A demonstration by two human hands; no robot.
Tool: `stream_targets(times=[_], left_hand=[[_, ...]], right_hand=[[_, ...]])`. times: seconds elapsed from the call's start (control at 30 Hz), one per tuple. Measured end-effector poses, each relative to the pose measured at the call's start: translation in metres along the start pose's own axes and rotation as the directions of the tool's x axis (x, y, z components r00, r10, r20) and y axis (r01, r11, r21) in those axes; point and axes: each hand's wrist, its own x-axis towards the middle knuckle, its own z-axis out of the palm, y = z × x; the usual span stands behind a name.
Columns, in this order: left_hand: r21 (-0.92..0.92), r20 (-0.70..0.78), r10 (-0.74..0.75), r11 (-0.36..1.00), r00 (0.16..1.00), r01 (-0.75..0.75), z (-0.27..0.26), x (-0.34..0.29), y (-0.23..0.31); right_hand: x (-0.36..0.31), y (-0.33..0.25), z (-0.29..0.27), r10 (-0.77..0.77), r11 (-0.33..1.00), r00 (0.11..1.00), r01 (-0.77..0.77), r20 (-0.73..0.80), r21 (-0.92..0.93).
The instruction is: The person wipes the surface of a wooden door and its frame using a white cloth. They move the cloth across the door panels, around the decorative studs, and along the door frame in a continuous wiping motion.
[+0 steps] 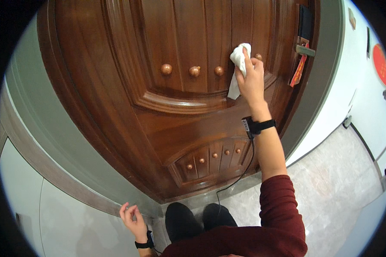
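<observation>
Head view: a white cloth [238, 68] is pinched by the right hand [251, 79] against the wooden door [158, 107] for contact; the left hand [133, 218] is held loosely curled, empty.

A grey door frame [68, 141] ran along white walls [364, 98]. The floor [339, 192] was pale, marble-like tile. A round red decoration [381, 65] hung on the right wall, and a dark strip beside it was possibly a switch.
</observation>
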Motion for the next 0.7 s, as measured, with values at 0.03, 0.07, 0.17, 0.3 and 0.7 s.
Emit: stream_targets(times=[0.03,0.07,0.17,0.3,0.7], left_hand=[[-0.002,-0.002,0.002,1.0,1.0,-0.002,0.001,-0.001,0.0],[-0.033,-0.001,-0.008,0.999,1.0,0.008,0.003,-0.002,0.0],[-0.053,0.038,-0.046,0.997,0.998,0.048,0.01,-0.003,0.005],[-0.005,0.059,-0.008,1.0,0.998,0.009,0.016,0.002,0.011],[-0.051,0.049,-0.007,0.999,0.999,0.01,0.022,-0.001,0.006]], right_hand=[[-0.007,0.001,0.006,0.013,0.999,1.0,-0.014,-0.028,-0.03],[-0.015,0.0,0.012,0.036,0.999,0.998,-0.037,-0.048,-0.02],[-0.034,-0.001,0.016,0.137,0.991,0.989,-0.137,-0.064,0.005],[-0.031,0.005,-0.017,0.271,0.963,0.952,-0.269,0.143,-0.031],[-0.001,0.053,-0.011,0.115,0.946,0.993,-0.114,-0.016,-0.303]])
